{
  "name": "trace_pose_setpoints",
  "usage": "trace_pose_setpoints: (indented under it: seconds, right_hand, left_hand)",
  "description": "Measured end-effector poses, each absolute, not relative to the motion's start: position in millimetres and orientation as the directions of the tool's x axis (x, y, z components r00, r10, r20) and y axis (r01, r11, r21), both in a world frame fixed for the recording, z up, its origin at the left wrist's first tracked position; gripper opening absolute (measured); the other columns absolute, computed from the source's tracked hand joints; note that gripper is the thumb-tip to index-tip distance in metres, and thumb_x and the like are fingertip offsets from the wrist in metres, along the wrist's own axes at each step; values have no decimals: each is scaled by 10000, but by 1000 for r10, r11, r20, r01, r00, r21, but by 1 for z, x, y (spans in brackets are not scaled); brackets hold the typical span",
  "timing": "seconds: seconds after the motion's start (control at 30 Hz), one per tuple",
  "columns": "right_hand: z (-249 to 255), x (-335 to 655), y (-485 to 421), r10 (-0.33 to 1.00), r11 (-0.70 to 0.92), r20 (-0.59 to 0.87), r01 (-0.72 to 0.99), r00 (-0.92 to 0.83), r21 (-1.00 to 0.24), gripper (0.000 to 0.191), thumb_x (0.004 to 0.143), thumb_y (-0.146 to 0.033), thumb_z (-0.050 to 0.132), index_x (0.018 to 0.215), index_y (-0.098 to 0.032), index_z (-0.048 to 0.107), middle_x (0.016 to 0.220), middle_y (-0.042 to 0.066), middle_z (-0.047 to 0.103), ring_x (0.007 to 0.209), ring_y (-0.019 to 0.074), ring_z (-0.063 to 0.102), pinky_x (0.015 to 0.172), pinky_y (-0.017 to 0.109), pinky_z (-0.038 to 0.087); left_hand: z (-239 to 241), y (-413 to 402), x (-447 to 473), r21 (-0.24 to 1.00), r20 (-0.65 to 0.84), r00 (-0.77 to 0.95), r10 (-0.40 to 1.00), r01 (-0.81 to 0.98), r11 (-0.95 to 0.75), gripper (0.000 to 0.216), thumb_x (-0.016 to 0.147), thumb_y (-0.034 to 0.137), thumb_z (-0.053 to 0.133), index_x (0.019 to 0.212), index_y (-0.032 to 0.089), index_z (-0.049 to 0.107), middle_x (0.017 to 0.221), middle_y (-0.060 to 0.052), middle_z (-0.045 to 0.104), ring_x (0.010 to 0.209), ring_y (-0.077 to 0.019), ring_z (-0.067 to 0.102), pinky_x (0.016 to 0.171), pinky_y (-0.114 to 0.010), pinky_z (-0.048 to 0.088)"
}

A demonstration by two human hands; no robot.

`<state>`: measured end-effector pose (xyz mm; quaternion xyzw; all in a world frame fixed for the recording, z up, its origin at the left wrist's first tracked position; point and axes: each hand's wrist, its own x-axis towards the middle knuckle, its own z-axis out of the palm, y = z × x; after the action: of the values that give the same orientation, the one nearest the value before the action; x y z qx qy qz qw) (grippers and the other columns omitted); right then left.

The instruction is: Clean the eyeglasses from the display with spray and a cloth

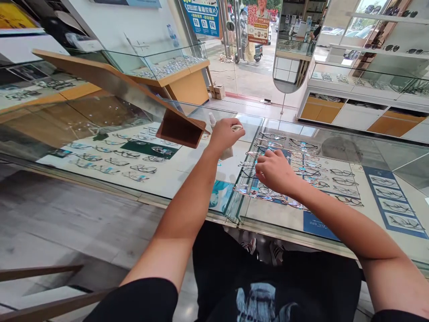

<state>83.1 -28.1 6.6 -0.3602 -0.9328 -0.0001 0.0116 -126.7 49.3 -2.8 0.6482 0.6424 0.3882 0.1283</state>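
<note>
— While your left hand (224, 134) hangs over the glass bench (174, 205), what are its fingers doing?
— They're clenched round a small white bottle (212, 120), just beside the wooden stand (179, 129).
— And your right hand (275, 172)?
— It's close by, with its fingers curled down over the rows of glasses (342, 182). I cannot tell whether they grip a frame.

Head camera, facing forward-down (near), over glass counter (338, 143)
</note>
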Motion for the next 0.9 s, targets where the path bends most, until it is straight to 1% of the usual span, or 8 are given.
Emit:
trace_pose_setpoints:
  seconds: [0.2,0.37,0.57,0.67,0.73,0.8,0.83,0.9]
  right_hand:
    - [-1,81,-30,647,760,-50,648,-761,-48,293,1006,-180,533,899,-165,805,1058,97,794,1026,266,545,829,416,248]
    - [-5,82,-28,668,737,-57,671,-742,-83,284,1008,-210,545,915,-161,809,1080,102,793,1031,267,558,819,410,251]
    - [-9,81,-27,694,714,-50,696,-718,-78,286,1021,-234,557,927,-163,817,1084,109,797,1051,277,594,814,410,266]
    - [-8,80,-27,705,703,-44,705,-708,-88,276,1023,-267,582,931,-157,817,1077,115,798,1043,278,610,815,408,289]
    - [0,83,-25,716,687,-25,711,-697,-148,256,1014,-289,607,924,-161,810,1035,106,796,1000,261,620,812,396,320]
    - [15,92,-23,737,656,27,704,-676,-274,203,993,-297,636,968,-177,798,967,77,785,915,225,626,790,373,364]
    - [25,99,-22,760,629,81,698,-645,-344,185,980,-295,641,1001,-187,790,931,63,773,862,208,622,760,360,381]
    - [48,117,-22,791,605,240,664,-562,-439,173,939,-268,642,1040,-215,772,867,34,739,782,185,612,719,353,407]
  left_hand:
    - [-3,49,-127,657,356,-111,928,736,-164,127,722,306,642,758,191,681,724,-24,664,765,-204,562,708,-324,376]
    - [-6,51,-127,636,351,-84,933,752,-172,145,731,334,641,755,196,678,731,-32,670,767,-210,568,706,-327,373]
    - [-4,49,-124,588,334,13,942,778,-219,176,754,342,628,776,189,714,745,-52,699,754,-215,580,705,-331,392]
    - [2,44,-123,576,286,91,954,779,-247,215,759,371,633,773,181,732,729,-47,701,740,-208,582,693,-320,398]
    - [7,41,-123,569,211,172,962,779,-264,248,753,407,651,768,179,747,702,-36,688,716,-198,576,672,-309,392]
    - [10,38,-123,553,109,268,957,784,-283,270,737,443,682,763,186,762,691,-29,683,707,-195,575,651,-299,381]
    - [12,36,-123,545,52,315,948,786,-291,271,729,452,697,764,194,772,697,-29,690,711,-196,581,647,-296,377]
    - [13,34,-120,522,-62,384,921,799,-298,254,710,450,726,768,211,789,707,-34,707,703,-200,587,636,-296,365]
